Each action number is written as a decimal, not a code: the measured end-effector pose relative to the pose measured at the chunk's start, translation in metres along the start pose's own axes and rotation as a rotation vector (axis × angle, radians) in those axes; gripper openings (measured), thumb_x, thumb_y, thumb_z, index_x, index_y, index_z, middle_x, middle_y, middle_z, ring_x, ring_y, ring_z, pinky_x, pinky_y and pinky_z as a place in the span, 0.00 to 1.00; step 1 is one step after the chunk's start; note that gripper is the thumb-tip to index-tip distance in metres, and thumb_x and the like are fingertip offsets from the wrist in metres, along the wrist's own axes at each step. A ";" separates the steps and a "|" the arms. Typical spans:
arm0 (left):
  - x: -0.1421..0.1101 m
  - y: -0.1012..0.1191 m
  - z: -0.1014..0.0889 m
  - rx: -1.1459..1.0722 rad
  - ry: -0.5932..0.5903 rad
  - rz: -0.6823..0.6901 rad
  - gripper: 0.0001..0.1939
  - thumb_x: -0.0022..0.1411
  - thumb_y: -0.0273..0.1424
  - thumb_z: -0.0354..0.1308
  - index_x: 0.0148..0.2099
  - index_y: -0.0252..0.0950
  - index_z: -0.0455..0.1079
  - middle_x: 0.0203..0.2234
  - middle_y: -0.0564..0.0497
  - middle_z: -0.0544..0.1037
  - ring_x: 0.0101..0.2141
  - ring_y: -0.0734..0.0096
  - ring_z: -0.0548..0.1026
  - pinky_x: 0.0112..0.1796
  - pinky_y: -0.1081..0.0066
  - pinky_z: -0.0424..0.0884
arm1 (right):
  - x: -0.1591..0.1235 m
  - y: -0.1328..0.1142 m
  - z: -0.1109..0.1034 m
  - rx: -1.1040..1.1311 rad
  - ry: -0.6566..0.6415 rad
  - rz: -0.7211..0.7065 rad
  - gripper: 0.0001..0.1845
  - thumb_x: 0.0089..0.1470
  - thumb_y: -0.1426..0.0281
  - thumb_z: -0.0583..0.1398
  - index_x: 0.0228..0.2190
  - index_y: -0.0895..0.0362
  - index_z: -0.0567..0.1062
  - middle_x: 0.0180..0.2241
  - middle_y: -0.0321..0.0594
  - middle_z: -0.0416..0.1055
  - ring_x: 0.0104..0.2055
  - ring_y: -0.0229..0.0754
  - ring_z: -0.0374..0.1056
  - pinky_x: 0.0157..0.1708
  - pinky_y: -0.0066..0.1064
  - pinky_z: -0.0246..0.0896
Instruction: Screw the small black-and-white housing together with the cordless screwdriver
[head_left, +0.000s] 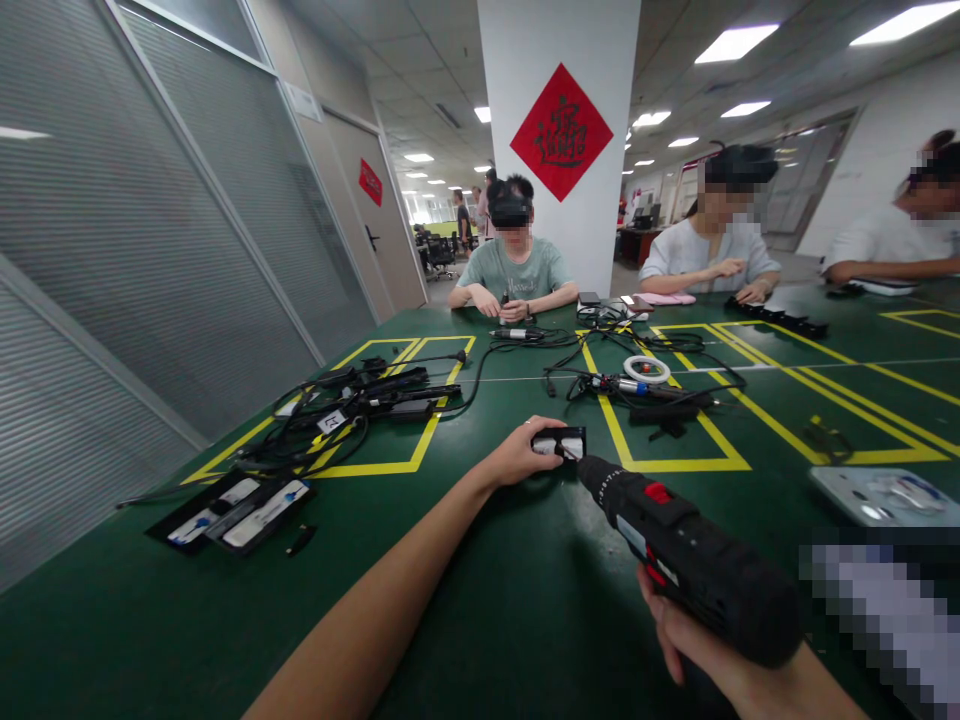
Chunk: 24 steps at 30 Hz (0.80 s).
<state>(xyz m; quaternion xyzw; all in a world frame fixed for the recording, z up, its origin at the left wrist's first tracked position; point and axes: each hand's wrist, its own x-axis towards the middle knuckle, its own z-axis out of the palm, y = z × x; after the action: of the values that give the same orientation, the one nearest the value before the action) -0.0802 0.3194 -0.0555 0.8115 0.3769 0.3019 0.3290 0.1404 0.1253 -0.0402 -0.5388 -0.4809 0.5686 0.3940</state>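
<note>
My left hand (529, 452) grips the left side of a small black box-like part (576, 440) with a pale inside, held at the table surface. Its exact kind I cannot make out. Wrapped round the handle of a black and red cordless drill (675, 545) is my right hand (679, 625), partly hidden behind the tool's body. The drill points forward and left, with its chuck (594, 477) close to the part's lower right. Whether the bit touches the part I cannot tell.
Black cables and devices (375, 395) lie tangled at the left, near two flat black-and-white pieces (262, 515). More cables surround a white ring (646, 370) and a soldering-iron-like tool (630, 387). A clear-lidded case (885, 495) lies right. Several people sit across the green table (480, 600).
</note>
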 end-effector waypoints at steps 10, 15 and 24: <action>0.000 0.002 -0.001 0.007 -0.004 -0.015 0.27 0.49 0.31 0.61 0.52 0.38 0.63 0.45 0.48 0.67 0.43 0.66 0.67 0.46 0.67 0.64 | -0.004 -0.014 0.006 -0.094 0.033 0.027 0.16 0.44 0.61 0.60 0.34 0.57 0.69 0.23 0.39 0.70 0.17 0.38 0.65 0.18 0.31 0.64; 0.000 0.002 -0.002 0.005 -0.010 -0.029 0.27 0.49 0.31 0.61 0.52 0.38 0.63 0.46 0.48 0.66 0.43 0.66 0.68 0.46 0.67 0.64 | -0.004 -0.011 0.004 -0.156 0.040 -0.048 0.11 0.47 0.62 0.57 0.30 0.57 0.67 0.15 0.31 0.64 0.17 0.37 0.65 0.19 0.30 0.64; 0.001 -0.002 -0.001 0.007 -0.002 -0.008 0.27 0.48 0.31 0.61 0.52 0.39 0.63 0.46 0.48 0.66 0.43 0.66 0.67 0.46 0.67 0.64 | -0.007 -0.017 0.008 -0.131 0.074 -0.055 0.11 0.47 0.61 0.58 0.28 0.56 0.66 0.13 0.29 0.62 0.15 0.36 0.64 0.17 0.28 0.62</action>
<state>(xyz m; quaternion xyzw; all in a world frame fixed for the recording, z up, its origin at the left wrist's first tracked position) -0.0810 0.3213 -0.0561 0.8115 0.3807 0.2983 0.3280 0.1321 0.1214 -0.0224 -0.5706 -0.5168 0.5046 0.3908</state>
